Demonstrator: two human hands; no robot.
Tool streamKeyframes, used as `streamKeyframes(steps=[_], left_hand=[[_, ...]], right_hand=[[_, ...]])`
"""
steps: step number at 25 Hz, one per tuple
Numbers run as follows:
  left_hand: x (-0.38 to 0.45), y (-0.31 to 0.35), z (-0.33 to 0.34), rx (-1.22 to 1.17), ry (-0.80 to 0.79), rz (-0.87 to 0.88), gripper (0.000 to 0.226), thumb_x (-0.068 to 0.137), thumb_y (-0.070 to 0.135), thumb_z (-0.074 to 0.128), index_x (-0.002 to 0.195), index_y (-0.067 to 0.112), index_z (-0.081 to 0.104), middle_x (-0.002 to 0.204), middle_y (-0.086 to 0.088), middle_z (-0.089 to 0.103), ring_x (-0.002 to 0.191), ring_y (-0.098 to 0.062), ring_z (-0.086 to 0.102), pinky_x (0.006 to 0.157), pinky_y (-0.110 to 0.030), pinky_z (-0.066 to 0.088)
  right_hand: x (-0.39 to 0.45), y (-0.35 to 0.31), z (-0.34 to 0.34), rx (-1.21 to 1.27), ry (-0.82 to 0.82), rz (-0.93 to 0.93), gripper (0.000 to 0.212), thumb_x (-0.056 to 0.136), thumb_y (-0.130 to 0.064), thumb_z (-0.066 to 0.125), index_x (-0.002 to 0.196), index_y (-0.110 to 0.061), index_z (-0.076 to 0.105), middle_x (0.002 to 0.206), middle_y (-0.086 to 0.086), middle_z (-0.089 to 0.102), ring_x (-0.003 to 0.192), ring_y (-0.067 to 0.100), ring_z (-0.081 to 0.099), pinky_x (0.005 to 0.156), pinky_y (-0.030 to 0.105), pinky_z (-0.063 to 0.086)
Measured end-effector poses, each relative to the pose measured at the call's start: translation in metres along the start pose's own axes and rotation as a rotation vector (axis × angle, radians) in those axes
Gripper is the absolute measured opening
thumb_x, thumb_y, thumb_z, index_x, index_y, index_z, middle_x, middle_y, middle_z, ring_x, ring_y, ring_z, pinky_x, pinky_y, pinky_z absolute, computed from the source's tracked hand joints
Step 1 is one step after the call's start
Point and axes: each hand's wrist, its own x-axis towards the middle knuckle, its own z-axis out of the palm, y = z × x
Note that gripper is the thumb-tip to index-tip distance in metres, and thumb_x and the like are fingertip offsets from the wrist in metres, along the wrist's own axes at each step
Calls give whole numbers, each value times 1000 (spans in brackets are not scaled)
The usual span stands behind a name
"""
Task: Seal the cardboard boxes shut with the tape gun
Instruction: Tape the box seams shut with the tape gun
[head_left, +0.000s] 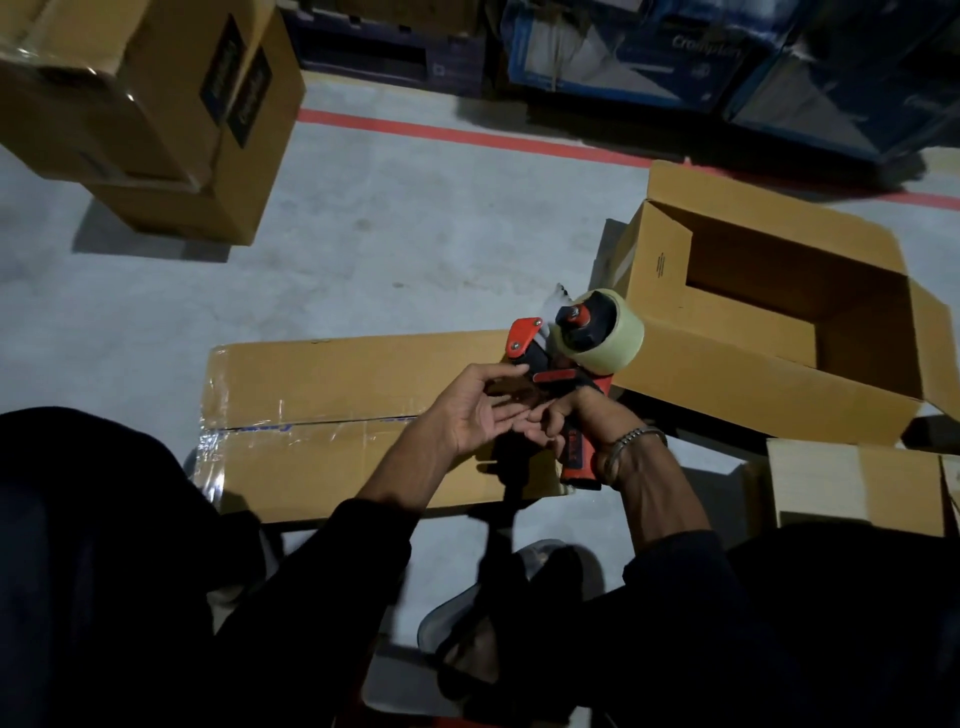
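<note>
- Red-and-black tape gun (569, 384), carrying a roll of clear tape (602, 332), is held above the right end of the sealed cardboard box (332, 415) on the grey floor (389, 218).
- My right hand (582, 436) grips the gun's handle, fingers (545, 423) clamped around it; a metal bracelet (636, 436) sits on that wrist.
- My left hand (483, 410) is beside the gun's head, palm up, fingers apart and relaxed, fingertips at the black body just below the red blade guard (524, 338).
- Clear tape runs along the sealed box's centre seam and wraps its left end.
- I see an open cardboard box (779, 332), flaps spread, just right of the gun.
- Stacked closed cartons (156, 104) stand far left; blue printed cartons (649, 47) line the back, behind a red floor line (467, 135).
</note>
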Motion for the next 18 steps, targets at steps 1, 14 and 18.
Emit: streamKeyframes(steps=[1,14,18], left_hand=[[-1,-2,1,12,13,26,64,77,19,88,132,1,61,129,-21,69,110,-30,74,89,-38,63],[-23,-11,22,647,223,578,13,83,12,85,89,21,77,88,-5,78,86,-23,76,77,-39,63],[-25,-15,20,927,287,723,15,80,35,87,92,29,80,82,11,76,77,-8,72,70,-27,59]], right_hand=[[-3,-2,1,39,-10,-13,30,85,14,34,79,6,63,74,18,72,57,19,72,37,14,40],[-31,1,-13,301,-166,-59,44,89,11,26,70,6,66,92,28,71,44,10,58,38,15,42],[-31,3,-15,314,-161,-64,38,88,10,29,75,5,65,93,29,71,44,9,56,38,16,44]])
